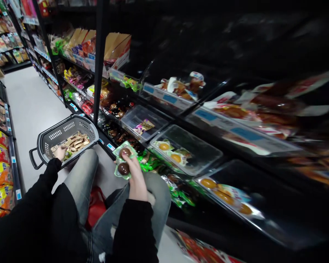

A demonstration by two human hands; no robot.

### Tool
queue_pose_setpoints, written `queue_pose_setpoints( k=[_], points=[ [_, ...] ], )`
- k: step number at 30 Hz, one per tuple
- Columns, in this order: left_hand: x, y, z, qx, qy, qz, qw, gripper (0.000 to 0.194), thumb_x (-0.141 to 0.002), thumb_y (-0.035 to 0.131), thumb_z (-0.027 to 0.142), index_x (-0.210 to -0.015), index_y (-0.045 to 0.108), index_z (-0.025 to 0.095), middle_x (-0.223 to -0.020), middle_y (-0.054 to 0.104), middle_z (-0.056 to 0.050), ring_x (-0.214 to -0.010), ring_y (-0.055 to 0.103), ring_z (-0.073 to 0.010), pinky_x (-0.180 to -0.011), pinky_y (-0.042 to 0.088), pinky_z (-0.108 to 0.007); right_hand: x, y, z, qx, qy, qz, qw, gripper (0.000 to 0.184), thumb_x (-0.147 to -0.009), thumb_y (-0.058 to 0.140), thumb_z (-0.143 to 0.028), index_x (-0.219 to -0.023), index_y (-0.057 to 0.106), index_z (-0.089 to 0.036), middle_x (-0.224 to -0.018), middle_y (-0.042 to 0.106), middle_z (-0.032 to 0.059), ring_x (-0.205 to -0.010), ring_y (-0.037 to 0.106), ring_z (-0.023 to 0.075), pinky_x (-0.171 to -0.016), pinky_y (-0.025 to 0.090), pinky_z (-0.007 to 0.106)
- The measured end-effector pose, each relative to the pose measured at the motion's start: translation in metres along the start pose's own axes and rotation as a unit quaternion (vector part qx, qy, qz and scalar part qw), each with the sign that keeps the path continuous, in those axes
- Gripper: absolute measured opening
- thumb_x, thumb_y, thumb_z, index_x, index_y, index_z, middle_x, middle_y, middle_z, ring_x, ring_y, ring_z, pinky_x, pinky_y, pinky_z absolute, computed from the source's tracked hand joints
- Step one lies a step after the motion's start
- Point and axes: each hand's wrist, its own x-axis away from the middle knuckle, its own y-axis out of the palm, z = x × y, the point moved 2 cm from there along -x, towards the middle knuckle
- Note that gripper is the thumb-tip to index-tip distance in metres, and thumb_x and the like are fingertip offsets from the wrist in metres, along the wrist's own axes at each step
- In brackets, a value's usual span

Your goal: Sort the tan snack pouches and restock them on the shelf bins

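Note:
My right hand (138, 177) is closed on a green-edged clear pack of brown eggs (123, 168), held above my knee in front of the shelves. Two round dark eggs show through the film. On the left, my left hand (60, 152) reaches over the near rim into a grey shopping basket (48, 140). Several brown paper-coloured packets (78, 141) lie inside it, and a small green packet (68, 155) is close to the fingers. That hand is small and blurred, so its grip is unclear.
Clear bins line the shelf to my right. One holds egg packs (177, 157), another a purple-and-gold packet (144, 126), another yellowish eggs (224, 197). A black post (98, 62) rises beyond the basket. Orange and red noodle packs (1, 171) fill the left shelf.

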Motion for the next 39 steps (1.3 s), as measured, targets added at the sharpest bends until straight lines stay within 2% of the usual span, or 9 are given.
queue_pose_setpoints(
  k=[6,11,16,20,23,27,31,36,39],
  points=[
    [0.028,0.043,0.061,0.086,0.104,-0.285,0.949,0.032,-0.090,0.054,0.037,-0.111,0.066,0.017,-0.100,0.070,-0.008,-0.075,0.067,-0.0163,-0.067,0.055,-0.029,0.023,0.037,-0.003,0.121,0.085,-0.228,0.962,0.049,-0.055,0.081,-0.039,-0.096,0.066,-0.016,-0.071,0.067,0.0014,-0.051,0.061,0.0171,-0.049,0.052,0.031],
    [0.051,0.033,0.092,0.069,0.128,-0.374,0.916,0.021,-0.064,0.079,0.031,-0.072,0.071,0.014,-0.064,0.068,-0.002,-0.051,0.061,-0.0140,-0.050,0.048,-0.023,0.031,0.045,-0.012,0.214,0.066,-0.306,0.925,0.039,-0.053,0.082,-0.037,-0.081,0.069,-0.014,-0.070,0.067,0.0008,-0.060,0.061,0.0174,-0.060,0.053,0.033],
    [0.062,0.024,0.090,0.110,0.077,-0.277,0.952,0.037,-0.075,0.065,0.054,-0.071,0.061,0.018,-0.056,0.062,0.000,-0.043,0.057,-0.0126,-0.039,0.041,-0.021,0.032,0.056,-0.028,0.363,-0.081,-0.163,0.914,0.036,-0.067,0.074,-0.025,-0.101,0.068,-0.016,-0.099,0.068,0.0078,-0.094,0.060,0.0252,-0.089,0.046,0.040],
    [0.072,0.024,0.090,0.171,0.032,-0.244,0.954,0.053,-0.077,0.049,0.069,-0.071,0.055,0.017,-0.057,0.063,-0.005,-0.049,0.064,-0.0171,-0.043,0.048,-0.025,0.046,0.086,-0.028,0.615,-0.259,0.009,0.745,0.039,-0.083,0.055,-0.014,-0.121,0.061,-0.020,-0.109,0.064,0.0148,-0.098,0.059,0.0277,-0.075,0.050,0.036],
    [0.074,0.020,0.092,0.210,0.039,-0.212,0.954,0.043,-0.071,0.062,0.059,-0.076,0.052,0.018,-0.061,0.063,-0.002,-0.052,0.065,-0.0164,-0.050,0.053,-0.027,0.054,0.102,-0.020,0.648,-0.325,0.042,0.688,0.042,-0.088,0.047,-0.014,-0.128,0.056,-0.021,-0.110,0.064,0.0155,-0.098,0.059,0.0276,-0.069,0.052,0.035],
    [0.072,0.015,0.088,0.236,0.085,-0.160,0.955,0.033,-0.068,0.069,0.045,-0.074,0.050,0.019,-0.060,0.060,0.002,-0.050,0.062,-0.0150,-0.050,0.053,-0.029,0.047,0.095,-0.019,0.582,-0.367,0.023,0.725,0.048,-0.085,0.047,-0.010,-0.131,0.053,-0.024,-0.120,0.059,0.0123,-0.103,0.059,0.0252,-0.082,0.052,0.037],
    [0.077,0.007,0.086,0.238,0.162,-0.089,0.954,0.022,-0.075,0.065,0.037,-0.073,0.053,0.019,-0.062,0.057,0.004,-0.054,0.056,-0.0117,-0.052,0.048,-0.024,0.023,0.054,-0.020,0.533,-0.268,0.030,0.802,0.067,-0.078,0.059,-0.016,-0.141,0.036,-0.017,-0.122,0.059,0.0121,-0.110,0.059,0.0239,-0.094,0.049,0.037],
    [0.098,-0.003,0.100,0.220,0.247,-0.044,0.943,0.014,-0.080,0.067,0.029,-0.074,0.060,0.018,-0.063,0.054,0.004,-0.058,0.047,-0.0089,-0.053,0.038,-0.020,0.003,0.006,-0.004,0.591,-0.167,0.062,0.787,0.036,-0.078,0.058,-0.016,-0.114,0.060,-0.015,-0.107,0.066,0.0134,-0.100,0.063,0.0266,-0.088,0.048,0.040],
    [0.109,0.000,0.110,0.382,0.195,-0.125,0.895,0.020,-0.076,0.073,0.033,-0.075,0.060,0.018,-0.063,0.054,0.003,-0.056,0.047,-0.0089,-0.051,0.040,-0.020,-0.001,-0.001,0.008,0.612,-0.141,0.052,0.776,0.033,-0.078,0.059,-0.015,-0.110,0.063,-0.015,-0.103,0.068,0.0133,-0.096,0.064,0.0257,-0.085,0.048,0.038]
  ],
)
